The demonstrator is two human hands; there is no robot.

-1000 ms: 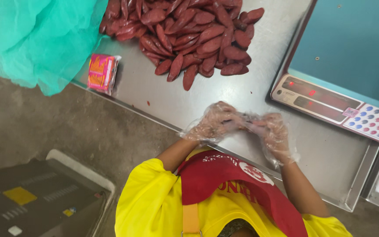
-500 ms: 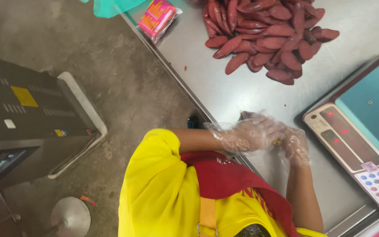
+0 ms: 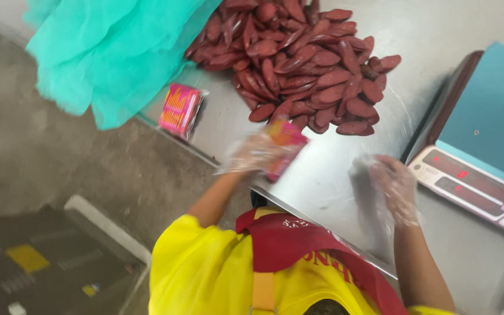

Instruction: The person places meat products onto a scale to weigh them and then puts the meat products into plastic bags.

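Down over the steel table point(image 3: 438, 35), both hands wear thin clear plastic gloves. At about nine o'clock of the frame's centre, the left hand point(image 3: 252, 154) is closed around a small pink and orange packet point(image 3: 284, 143), which juts from the fingers toward two o'clock and lies just beside the near edge of the sausage pile; motion blur hides exactly how the fingers wrap it. Well apart from it, at about four o'clock of the centre, the right hand point(image 3: 395, 186) hovers close over bare steel with its fingers spread loosely and nothing in it; whether it touches the surface cannot be told.

A heap of dark red sausages point(image 3: 298, 64) fills the table at twelve o'clock. At ten o'clock of the left hand, a second pink packet in clear wrap point(image 3: 179, 109) lies near the table's edge, partly under a bunched teal net cloth point(image 3: 112, 52). At three o'clock of the right hand sits a weighing scale point(image 3: 473, 184) with a red display and a blue platform. The person wears a yellow shirt point(image 3: 205, 274) and red apron point(image 3: 298, 245).
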